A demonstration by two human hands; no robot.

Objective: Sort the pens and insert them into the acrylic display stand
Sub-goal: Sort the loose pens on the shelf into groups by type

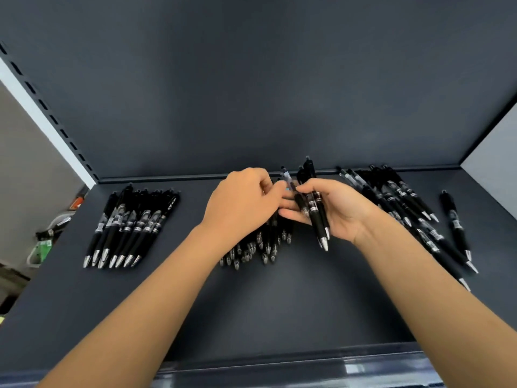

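Black retractable pens lie in three groups on a dark shelf (279, 303). A neat row (128, 228) lies at the left, tips toward me. A middle pile (257, 247) sits under my hands. A loose heap (402, 200) spreads at the right, with a single pen (456, 225) beyond it. My right hand (338, 211) is shut on a small bundle of pens (317, 211), tips pointing down. My left hand (246, 203) pinches one slim pen (288, 180) at the top of that bundle. No acrylic stand is visible.
The shelf has a dark back wall (251, 93), a slotted upright (42, 105) at the left and a pale side panel (495, 161) at the right. A glossy front lip (307, 365) runs along the near edge. Clutter (47, 236) lies left of the shelf.
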